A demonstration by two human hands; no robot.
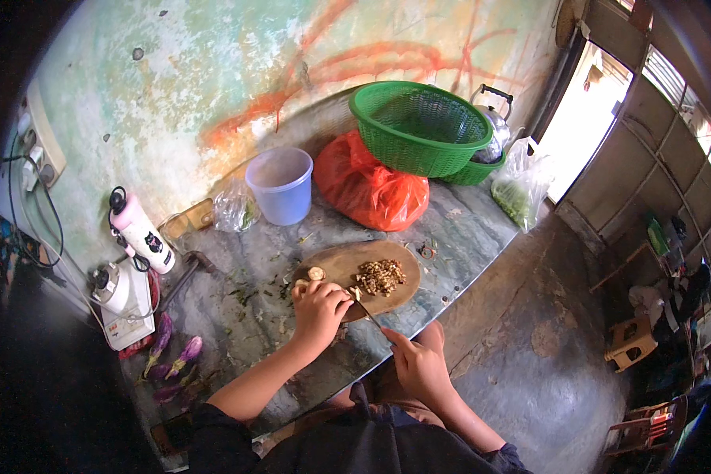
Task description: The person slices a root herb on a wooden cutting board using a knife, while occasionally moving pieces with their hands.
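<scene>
An oval wooden cutting board (332, 256) lies near the front edge of the stone-topped table. With bent fingers, my left hand (321, 305) presses on a pale piece of food on the board, mostly hidden beneath them. My right hand (418, 361) grips a knife (368, 314) by its handle, the blade reaching to the left fingertips. Small pale cut bits (356, 291) lie by the blade. Farther right on the board sits a heap of brownish chopped food (381, 277). Beyond my left fingers rests a round cut piece (316, 273).
Behind the board stand a blue plastic bucket (281, 192), a red plastic bag (367, 195) and a green basket (420, 151). Purple eggplants (183, 355), a hammer (183, 278), a kitchen scale (129, 314) and a pink-white bottle (145, 231) are at left. The table edge (450, 294) runs before me.
</scene>
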